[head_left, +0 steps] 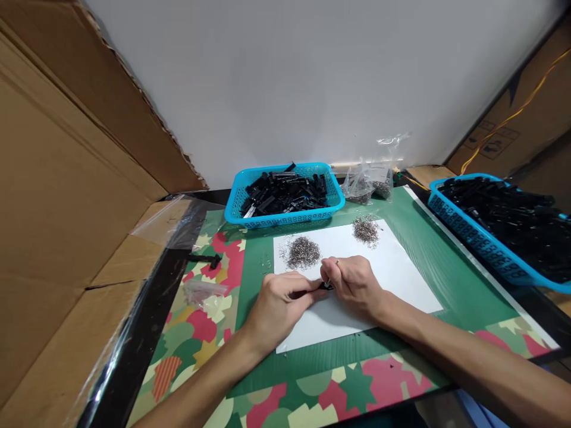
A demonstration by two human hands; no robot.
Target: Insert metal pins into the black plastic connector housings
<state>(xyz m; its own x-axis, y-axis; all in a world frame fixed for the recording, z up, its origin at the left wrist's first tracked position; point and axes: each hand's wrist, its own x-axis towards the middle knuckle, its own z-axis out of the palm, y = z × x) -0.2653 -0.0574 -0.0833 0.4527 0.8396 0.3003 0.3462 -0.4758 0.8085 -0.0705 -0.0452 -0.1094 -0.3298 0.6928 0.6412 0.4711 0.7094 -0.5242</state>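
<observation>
Over a white paper sheet (312, 330), my two hands meet. My left hand (283, 300) pinches a small black plastic part (327, 286) between thumb and fingers. Curled tightly beside it is my right hand (354, 282), closed around a thin tool (338, 262) that is mostly hidden; only a small end shows above the fist. A bit of bright metal shows where the right fingers meet the black part. Beyond my hands lie two heaps of tiny metal pieces, a left pile (304, 252) and a right pile (366, 230).
A blue basket (285, 221) of black parts stands at the back, another blue basket (491, 252) at the right. Clear bags of metal pieces (372, 184) lean by the wall. A loose black part (207, 259) and a plastic bag (203, 294) lie left. Cardboard (57, 178) walls the left.
</observation>
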